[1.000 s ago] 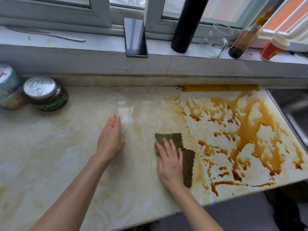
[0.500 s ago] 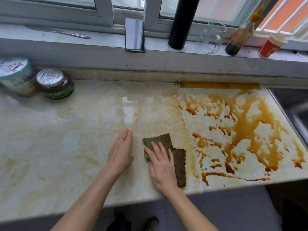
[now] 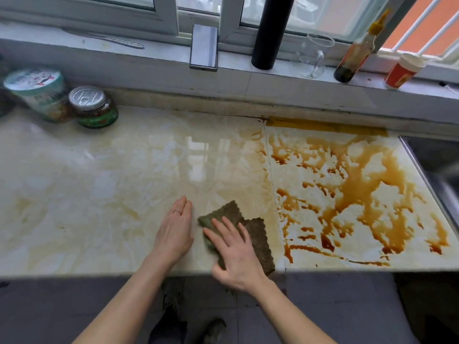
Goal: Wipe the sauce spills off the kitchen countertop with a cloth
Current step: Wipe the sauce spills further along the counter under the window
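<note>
A dark green cloth [image 3: 258,234] lies flat on the marble countertop [image 3: 99,194], close to the front edge. My right hand [image 3: 233,254] presses on it with fingers spread, covering its left and near part. My left hand [image 3: 175,232] rests flat on the counter just left of the cloth, fingers together, holding nothing. Brown sauce spills [image 3: 360,194] cover the counter's right section, right of a seam; the cloth's right edge sits just left of that seam. Pale yellowish smears remain on the left section.
A tin-lidded jar [image 3: 93,108] and a tub [image 3: 39,93] stand at the back left. On the window sill are a phone [image 3: 203,48], a black cylinder [image 3: 269,31], a glass [image 3: 314,55], a sauce bottle [image 3: 355,55] and a red cup [image 3: 402,70]. A sink [image 3: 437,170] borders the right.
My right hand has dragged the cloth nearer to the counter's front edge. My left hand has come in close beside the cloth. The view has shifted back from the counter.
</note>
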Available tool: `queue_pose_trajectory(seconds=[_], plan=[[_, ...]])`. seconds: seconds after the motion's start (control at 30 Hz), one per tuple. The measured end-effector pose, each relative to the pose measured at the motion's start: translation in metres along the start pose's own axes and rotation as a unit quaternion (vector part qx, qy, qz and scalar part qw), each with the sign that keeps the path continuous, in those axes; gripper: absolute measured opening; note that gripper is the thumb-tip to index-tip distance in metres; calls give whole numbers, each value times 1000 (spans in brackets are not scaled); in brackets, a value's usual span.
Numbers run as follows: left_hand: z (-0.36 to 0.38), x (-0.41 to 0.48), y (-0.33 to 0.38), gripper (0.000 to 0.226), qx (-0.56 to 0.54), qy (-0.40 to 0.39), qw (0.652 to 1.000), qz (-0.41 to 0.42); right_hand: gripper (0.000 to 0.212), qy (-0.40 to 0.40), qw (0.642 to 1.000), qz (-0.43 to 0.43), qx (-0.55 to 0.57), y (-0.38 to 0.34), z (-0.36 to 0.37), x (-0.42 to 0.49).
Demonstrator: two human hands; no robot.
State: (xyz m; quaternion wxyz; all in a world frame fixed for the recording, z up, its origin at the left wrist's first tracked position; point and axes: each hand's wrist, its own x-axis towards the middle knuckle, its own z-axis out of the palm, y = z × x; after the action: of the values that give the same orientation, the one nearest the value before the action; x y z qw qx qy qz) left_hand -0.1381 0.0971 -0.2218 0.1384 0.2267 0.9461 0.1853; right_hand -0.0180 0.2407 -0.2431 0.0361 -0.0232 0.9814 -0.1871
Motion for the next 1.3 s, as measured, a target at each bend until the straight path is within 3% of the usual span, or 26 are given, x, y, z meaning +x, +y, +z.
queue_pose_trajectory(seconds=[0.17, 0.33, 0.6, 0.73, 0.93, 1.13, 1.3], plan=[[2, -2, -1, 68, 18, 4, 1000, 0, 96, -61, 987, -110, -95, 42, -10, -31], [1, -4, 3, 66, 21, -5, 1000, -13, 114, -87, 984, -60, -142, 92, -34, -56], [3, -4, 13, 71, 41, -5, 999, -29, 76, -25, 996, 7, -80, 63, -23, -58], [0, -4, 12, 72, 41, -18, 999, -26, 57, -26, 988, -61, -138, 87, -30, -61], [-3, -1, 13, 73, 43, -44, 998, -32, 53, -5, 995, 8, -98, 100, -37, -66], [-2, 1, 13, 74, 62, -56, 996, -40, 55, -63, 985, -76, -142, 97, -35, -36], [-2, 2, 17, 76, 68, -81, 993, -47, 54, -76, 981, 76, -160, 127, -58, -3]])
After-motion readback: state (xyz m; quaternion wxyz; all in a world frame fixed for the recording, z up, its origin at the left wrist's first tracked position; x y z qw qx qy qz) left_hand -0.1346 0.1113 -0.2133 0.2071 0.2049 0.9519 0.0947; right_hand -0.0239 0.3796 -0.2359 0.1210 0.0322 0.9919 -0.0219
